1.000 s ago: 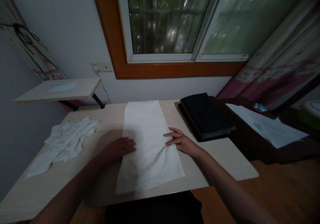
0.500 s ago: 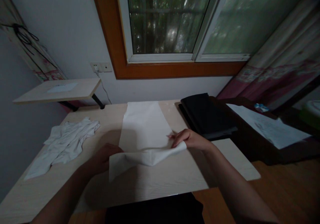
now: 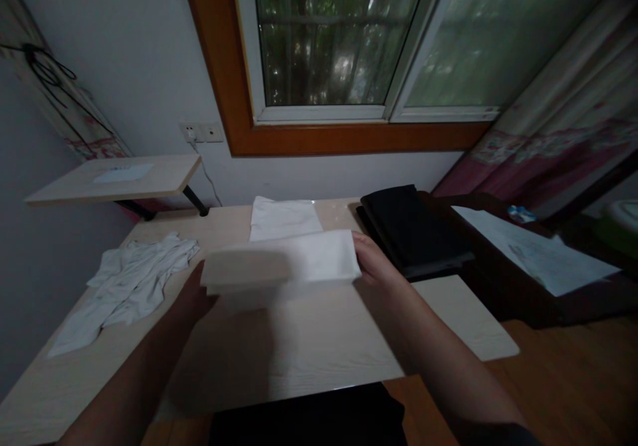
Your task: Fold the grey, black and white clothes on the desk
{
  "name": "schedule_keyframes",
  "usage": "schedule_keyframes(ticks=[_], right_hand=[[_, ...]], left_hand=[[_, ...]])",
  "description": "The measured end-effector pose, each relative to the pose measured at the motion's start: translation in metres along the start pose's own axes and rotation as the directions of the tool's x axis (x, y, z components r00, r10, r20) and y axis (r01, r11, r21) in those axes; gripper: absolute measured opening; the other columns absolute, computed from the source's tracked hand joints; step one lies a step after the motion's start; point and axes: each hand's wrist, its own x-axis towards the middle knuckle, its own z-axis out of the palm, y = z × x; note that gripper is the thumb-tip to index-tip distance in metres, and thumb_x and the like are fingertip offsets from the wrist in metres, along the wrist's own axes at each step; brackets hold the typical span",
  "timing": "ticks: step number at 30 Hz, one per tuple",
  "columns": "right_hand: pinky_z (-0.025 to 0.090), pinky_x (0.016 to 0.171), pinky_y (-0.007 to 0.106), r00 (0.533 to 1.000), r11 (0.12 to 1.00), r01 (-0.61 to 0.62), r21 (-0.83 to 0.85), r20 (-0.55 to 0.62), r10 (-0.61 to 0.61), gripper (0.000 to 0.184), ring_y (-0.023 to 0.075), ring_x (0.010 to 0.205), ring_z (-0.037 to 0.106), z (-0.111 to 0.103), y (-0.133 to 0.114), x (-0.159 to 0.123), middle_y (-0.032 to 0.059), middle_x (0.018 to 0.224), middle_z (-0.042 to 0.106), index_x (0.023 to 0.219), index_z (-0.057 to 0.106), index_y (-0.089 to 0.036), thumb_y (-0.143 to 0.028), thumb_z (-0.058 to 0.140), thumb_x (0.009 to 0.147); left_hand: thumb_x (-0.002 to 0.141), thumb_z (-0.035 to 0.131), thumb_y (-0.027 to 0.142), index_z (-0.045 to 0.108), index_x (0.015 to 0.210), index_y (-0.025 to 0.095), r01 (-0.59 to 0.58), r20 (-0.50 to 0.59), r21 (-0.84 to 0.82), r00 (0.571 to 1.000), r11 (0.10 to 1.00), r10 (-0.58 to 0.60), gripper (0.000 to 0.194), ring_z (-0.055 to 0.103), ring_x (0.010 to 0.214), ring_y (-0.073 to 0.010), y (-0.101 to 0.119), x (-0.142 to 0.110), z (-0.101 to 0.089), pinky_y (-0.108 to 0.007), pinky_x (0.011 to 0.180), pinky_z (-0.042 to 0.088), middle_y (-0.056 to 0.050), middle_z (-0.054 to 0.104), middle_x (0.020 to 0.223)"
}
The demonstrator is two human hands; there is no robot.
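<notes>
A white cloth garment, folded into a long strip, lies on the light wooden table with its far end flat near the wall. Its near part is lifted and doubled over, held between both hands. My left hand grips the left end of the fold, its fingers partly behind the fabric and in shadow. At the right end, my right hand pinches the fold, with the fingertips hidden by the cloth. What kind of garment it is cannot be told.
A crumpled white garment lies on the table's left side, below a raised shelf. Dark folded clothes are stacked at the back right. Beyond them, a paper sheet rests on a dark surface. A window is above.
Both hands took hold of the white garment's near edge, raised it off the table and carried it away from me, folding it toward the far end. The other things stayed put.
</notes>
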Motion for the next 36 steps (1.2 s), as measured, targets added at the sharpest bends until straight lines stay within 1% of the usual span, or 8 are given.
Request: schedule_keyframes(ticks=[7, 14, 19, 21, 24, 26, 32, 36], right_hand=[[0.05, 0.068, 0.028, 0.969, 0.973, -0.214, -0.083, -0.141, 0.201, 0.06, 0.0186, 0.083, 0.066, -0.014, 0.03, 0.011, 0.0017, 0.101, 0.07, 0.128, 0.056, -0.03, -0.046, 0.081, 0.077], [0.046, 0.069, 0.025, 0.961, 0.909, -0.167, -0.381, 0.143, 0.237, 0.057, 0.0156, 0.083, 0.058, -0.031, 0.035, -0.002, 0.0014, 0.102, 0.066, 0.126, 0.063, -0.026, -0.046, 0.082, 0.076], [0.042, 0.058, 0.018, 0.783, 0.785, -0.282, -0.552, 0.341, 0.521, 0.041, 0.01, 0.07, 0.053, -0.042, 0.031, -0.009, -0.0004, 0.088, 0.062, 0.107, 0.073, -0.021, -0.049, 0.081, 0.079], [0.047, 0.059, 0.018, 0.677, 0.743, -0.322, -0.587, 0.405, 0.614, 0.042, 0.0102, 0.072, 0.057, -0.045, 0.029, -0.015, 0.0002, 0.09, 0.064, 0.107, 0.074, -0.021, -0.05, 0.083, 0.077], [0.056, 0.06, 0.021, 0.507, 0.686, -0.358, -0.633, 0.486, 0.712, 0.049, 0.0131, 0.077, 0.063, -0.049, 0.025, -0.025, 0.0028, 0.095, 0.066, 0.113, 0.075, -0.021, -0.051, 0.085, 0.075], [0.059, 0.06, 0.024, 0.472, 0.687, -0.375, -0.622, 0.51, 0.719, 0.054, 0.0147, 0.077, 0.066, -0.051, 0.021, -0.031, 0.0043, 0.098, 0.066, 0.119, 0.075, -0.021, -0.052, 0.085, 0.075], [0.058, 0.065, 0.024, 0.805, 0.821, -0.326, -0.468, 0.317, 0.501, 0.055, 0.0133, 0.073, 0.065, -0.057, 0.014, -0.026, 0.0034, 0.092, 0.07, 0.13, 0.069, -0.026, -0.057, 0.076, 0.085], [0.053, 0.073, 0.024, 0.946, 0.911, -0.202, -0.359, 0.171, 0.277, 0.057, 0.013, 0.083, 0.062, -0.054, 0.02, -0.008, 0.0028, 0.103, 0.068, 0.132, 0.066, -0.026, -0.049, 0.08, 0.082]], left_hand=[[0.086, 0.071, 0.044, 0.027, 0.156, 0.021, 0.245, -0.079, -0.248, 0.959, 0.937, -0.272, 0.086, 0.073, 0.089, -0.0206, -0.028, 0.034, 0.017, -0.038, 0.084, 0.059, -0.01, 0.073, 0.108], [0.077, 0.079, 0.045, 0.016, 0.162, 0.019, 0.184, 0.1, 0.027, 0.978, 0.983, -0.185, 0.109, 0.073, 0.1, -0.0325, -0.032, 0.02, 0.018, -0.047, 0.088, 0.057, -0.013, 0.075, 0.109], [0.078, 0.078, 0.039, 0.006, 0.164, 0.021, 0.196, 0.275, 0.071, 0.939, 0.978, -0.208, 0.114, 0.07, 0.109, -0.0337, -0.029, 0.004, 0.017, -0.047, 0.092, 0.056, -0.015, 0.07, 0.123], [0.079, 0.078, 0.037, 0.009, 0.165, 0.026, 0.213, 0.401, 0.108, 0.884, 0.971, -0.239, 0.111, 0.068, 0.112, -0.0321, -0.025, -0.008, 0.013, -0.045, 0.093, 0.056, -0.013, 0.069, 0.126], [0.079, 0.079, 0.035, 0.016, 0.164, 0.034, 0.312, 0.65, 0.144, 0.686, 0.939, -0.327, 0.106, 0.069, 0.107, -0.0306, -0.016, -0.027, 0.005, -0.041, 0.085, 0.058, -0.009, 0.069, 0.123], [0.079, 0.079, 0.035, 0.022, 0.163, 0.036, 0.371, 0.727, 0.128, 0.596, 0.92, -0.341, 0.101, 0.07, 0.106, -0.0303, -0.01, -0.034, 0.002, -0.039, 0.08, 0.059, -0.01, 0.068, 0.126], [0.081, 0.078, 0.044, 0.035, 0.159, 0.03, 0.298, 0.452, -0.025, 0.855, 0.954, -0.255, 0.09, 0.072, 0.101, -0.031, -0.005, -0.018, 0.003, -0.041, 0.079, 0.059, -0.013, 0.072, 0.12], [0.082, 0.075, 0.054, 0.032, 0.159, 0.023, 0.287, 0.279, -0.014, 0.921, 0.958, -0.271, 0.092, 0.074, 0.09, -0.0301, -0.011, 0.009, 0.007, -0.041, 0.076, 0.058, -0.011, 0.076, 0.101]])
